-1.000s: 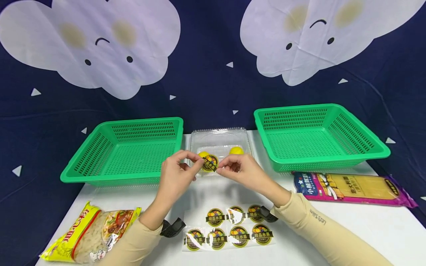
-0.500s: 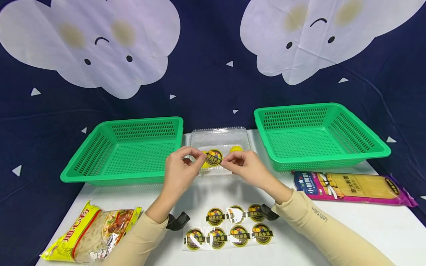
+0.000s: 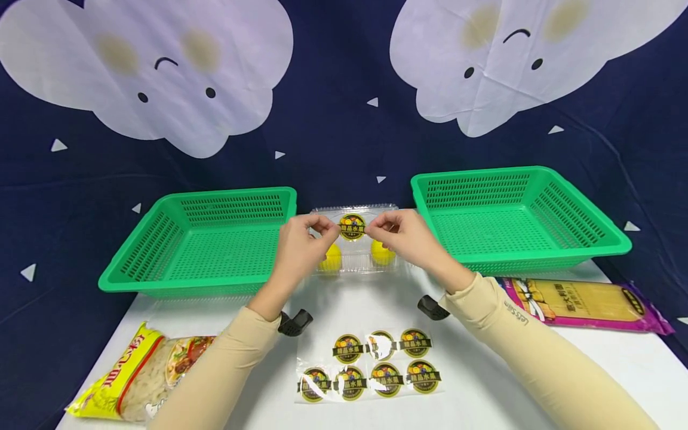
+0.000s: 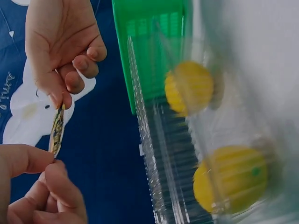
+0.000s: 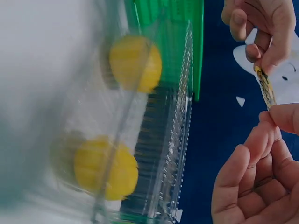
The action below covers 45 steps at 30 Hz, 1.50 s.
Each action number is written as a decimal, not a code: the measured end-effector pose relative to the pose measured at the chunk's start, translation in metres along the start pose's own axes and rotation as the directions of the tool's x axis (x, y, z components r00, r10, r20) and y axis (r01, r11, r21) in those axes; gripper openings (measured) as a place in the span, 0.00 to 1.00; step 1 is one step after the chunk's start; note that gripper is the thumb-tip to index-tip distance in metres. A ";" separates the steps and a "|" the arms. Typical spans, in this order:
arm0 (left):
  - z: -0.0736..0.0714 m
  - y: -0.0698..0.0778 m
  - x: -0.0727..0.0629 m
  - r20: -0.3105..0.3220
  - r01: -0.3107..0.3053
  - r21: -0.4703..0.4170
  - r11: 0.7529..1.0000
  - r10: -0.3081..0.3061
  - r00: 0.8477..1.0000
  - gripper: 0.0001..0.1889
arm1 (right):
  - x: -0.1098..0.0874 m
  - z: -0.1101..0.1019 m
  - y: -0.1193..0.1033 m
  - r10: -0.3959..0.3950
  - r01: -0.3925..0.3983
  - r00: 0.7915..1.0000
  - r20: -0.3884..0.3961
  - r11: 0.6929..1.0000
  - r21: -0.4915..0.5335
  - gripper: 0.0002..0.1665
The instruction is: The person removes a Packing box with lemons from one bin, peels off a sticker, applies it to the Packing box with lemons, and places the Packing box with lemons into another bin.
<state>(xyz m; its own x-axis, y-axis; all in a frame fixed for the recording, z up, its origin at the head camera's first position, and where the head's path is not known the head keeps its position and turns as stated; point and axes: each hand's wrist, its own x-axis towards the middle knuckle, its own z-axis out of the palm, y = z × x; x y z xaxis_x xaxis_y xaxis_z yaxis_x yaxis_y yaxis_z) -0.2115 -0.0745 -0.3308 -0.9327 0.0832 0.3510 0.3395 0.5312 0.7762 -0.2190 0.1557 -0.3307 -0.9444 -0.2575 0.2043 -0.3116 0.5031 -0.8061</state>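
Observation:
A round black-and-gold fruit sticker (image 3: 352, 227) is stretched between my two hands. My left hand (image 3: 307, 245) pinches its left end between thumb and forefinger, and my right hand (image 3: 403, 237) pinches its right end the same way. Seen edge-on in the left wrist view, the sticker (image 4: 57, 129) bridges both sets of fingertips. It overlaps the upper part of a clear plastic clamshell box (image 3: 357, 263) in the head view. Inside that box sit two yellow round fruits, one at left (image 3: 331, 258) and one at right (image 3: 383, 253).
Green baskets stand to the left (image 3: 215, 254) and right (image 3: 494, 233). A sheet of several stickers (image 3: 371, 365) lies in front on the white table. A yellow bag of noodles (image 3: 142, 370) is at front left, and a pasta packet (image 3: 586, 303) at right.
Both hands have moved forward and slightly right with the sticker, from in front of the left fruit to over the box's upper part. The sticker now hangs level between them.

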 end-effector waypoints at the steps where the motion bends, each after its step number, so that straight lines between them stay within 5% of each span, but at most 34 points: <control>1: 0.000 0.000 0.004 0.016 0.015 0.007 1.000 -0.015 1.000 0.06 | 0.004 -0.001 0.000 0.006 -0.006 1.000 -0.001 1.000 -0.015 0.13; 6: -0.002 -0.001 0.028 0.164 0.113 0.039 0.993 -0.118 0.979 0.07 | 0.020 -0.006 -0.001 0.071 -0.069 0.997 0.021 0.995 -0.078 0.12; 11: -0.007 0.003 0.052 0.318 0.236 0.066 0.969 -0.245 0.916 0.09 | 0.037 -0.011 -0.001 0.188 -0.169 0.975 0.122 0.974 -0.154 0.14; 15: -0.004 0.005 0.065 0.372 0.309 0.122 0.943 -0.332 0.867 0.10 | 0.049 -0.016 0.000 0.264 -0.225 0.946 0.187 0.952 -0.208 0.14; 20: 0.005 -0.002 0.075 0.404 0.354 0.158 0.922 -0.388 0.828 0.09 | 0.059 -0.018 0.005 0.300 -0.244 0.929 0.218 0.936 -0.253 0.12; 35: 0.016 -0.015 0.080 0.403 0.390 0.222 0.894 -0.448 0.798 0.08 | 0.073 -0.011 0.010 0.352 -0.250 0.905 0.239 0.895 -0.370 0.15; 45: 0.017 -0.018 0.083 0.397 0.366 0.288 0.885 -0.458 0.795 0.09 | 0.077 -0.006 0.008 0.371 -0.248 0.896 0.243 0.874 -0.418 0.16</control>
<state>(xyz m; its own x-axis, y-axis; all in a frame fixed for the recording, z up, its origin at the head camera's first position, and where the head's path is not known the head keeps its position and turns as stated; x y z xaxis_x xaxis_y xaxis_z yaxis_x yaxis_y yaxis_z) -0.2966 -0.0626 -0.3246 -0.9455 0.1577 -0.2848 -0.0762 0.7434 0.6645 -0.2948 0.1446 -0.3181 -0.9365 -0.2449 -0.2512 -0.0816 0.8485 -0.5229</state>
